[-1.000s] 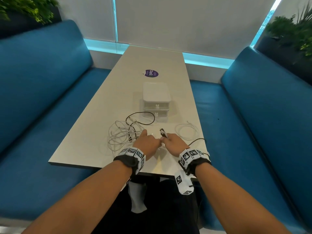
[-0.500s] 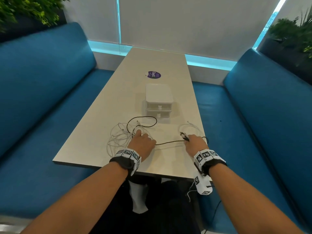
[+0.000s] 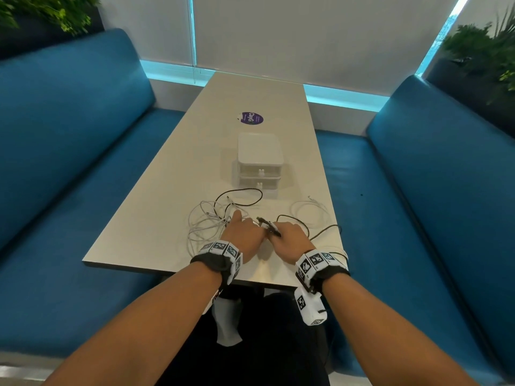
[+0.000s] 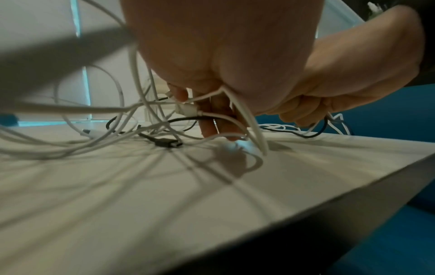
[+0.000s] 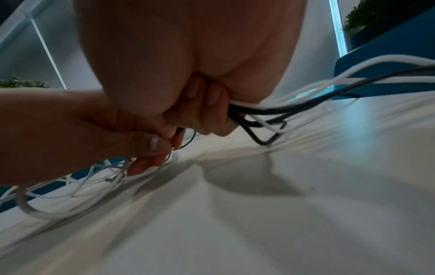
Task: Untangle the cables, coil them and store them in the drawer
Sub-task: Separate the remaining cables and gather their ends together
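Note:
A tangle of white cables (image 3: 206, 221) lies on the table (image 3: 156, 218), and a black cable (image 3: 242, 192) threads through it. My left hand (image 3: 245, 232) stands on the tangle's right side, its fingers (image 4: 209, 119) down among the white cables (image 4: 132, 104). Its thumb and a finger pinch the black cable (image 5: 188, 141) next to my right hand (image 3: 287, 238). My right hand (image 5: 202, 115) grips loops of the black cable (image 5: 270, 111) with a white strand in its curled fingers. The white two-drawer box (image 3: 260, 162) stands behind, both drawers closed.
A loose white cable coil (image 3: 309, 210) lies at the table's right edge, where the black cable (image 3: 331, 228) hangs over. A purple sticker (image 3: 251, 118) is farther back. Blue benches (image 3: 69, 162) flank the table on both sides.
Half a second ago my right hand was out to the right with the black cable stretched. It has come back against my left hand, and the cable now loops slack to its right.

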A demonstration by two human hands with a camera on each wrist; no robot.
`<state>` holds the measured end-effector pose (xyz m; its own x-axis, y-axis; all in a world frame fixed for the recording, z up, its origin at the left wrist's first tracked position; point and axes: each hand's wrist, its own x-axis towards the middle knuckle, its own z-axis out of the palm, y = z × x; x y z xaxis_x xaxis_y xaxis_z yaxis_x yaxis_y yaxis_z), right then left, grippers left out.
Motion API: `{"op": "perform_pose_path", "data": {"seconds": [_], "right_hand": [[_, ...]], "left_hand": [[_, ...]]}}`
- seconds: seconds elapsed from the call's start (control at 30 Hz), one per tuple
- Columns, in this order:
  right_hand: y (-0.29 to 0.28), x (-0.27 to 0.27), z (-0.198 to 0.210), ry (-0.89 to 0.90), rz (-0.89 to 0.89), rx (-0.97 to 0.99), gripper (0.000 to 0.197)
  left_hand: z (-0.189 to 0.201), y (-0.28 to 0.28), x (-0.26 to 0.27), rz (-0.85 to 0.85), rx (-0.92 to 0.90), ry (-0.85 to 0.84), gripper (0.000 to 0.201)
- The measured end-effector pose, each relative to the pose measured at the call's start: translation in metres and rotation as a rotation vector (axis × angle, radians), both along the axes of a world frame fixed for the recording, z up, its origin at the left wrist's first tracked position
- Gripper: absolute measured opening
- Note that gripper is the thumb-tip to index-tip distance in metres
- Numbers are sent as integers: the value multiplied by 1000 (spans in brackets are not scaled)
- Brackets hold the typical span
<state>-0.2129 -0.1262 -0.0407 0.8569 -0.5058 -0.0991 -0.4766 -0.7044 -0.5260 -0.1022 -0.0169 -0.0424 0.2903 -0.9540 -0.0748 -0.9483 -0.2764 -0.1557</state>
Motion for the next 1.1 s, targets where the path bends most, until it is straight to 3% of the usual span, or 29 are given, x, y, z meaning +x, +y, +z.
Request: {"op": "perform_pose_path", "data": {"seconds": [0.2,0.37,0.43,0.63,0.77,0.87,1.1], "right_hand": [[-17,-2,1,144,-48,-107,25],[-54,-32,4,213,-327,-213,28],[-55,-33,4,198,-362,-211,28],[-23,-11,2,-22,-309,-246,28],[-4,1,-1,-122,-156,-219,27],[-2,4,-8,-14,-30,-157,20],[-15,2,-5,104,-23,-142,28]], "left_hand": [[-8,4,10,87,-41,-12,16],[-11,18,32,125,-38,7,14],[-14,17,31,110,-40,11,13],[-18,6,8,141,-101,43,27],[-15,2,0,163,-113,77,22],[-13,-1,-1,143,-114,95,25],[-16,2,9,156,-141,139,23]]}}
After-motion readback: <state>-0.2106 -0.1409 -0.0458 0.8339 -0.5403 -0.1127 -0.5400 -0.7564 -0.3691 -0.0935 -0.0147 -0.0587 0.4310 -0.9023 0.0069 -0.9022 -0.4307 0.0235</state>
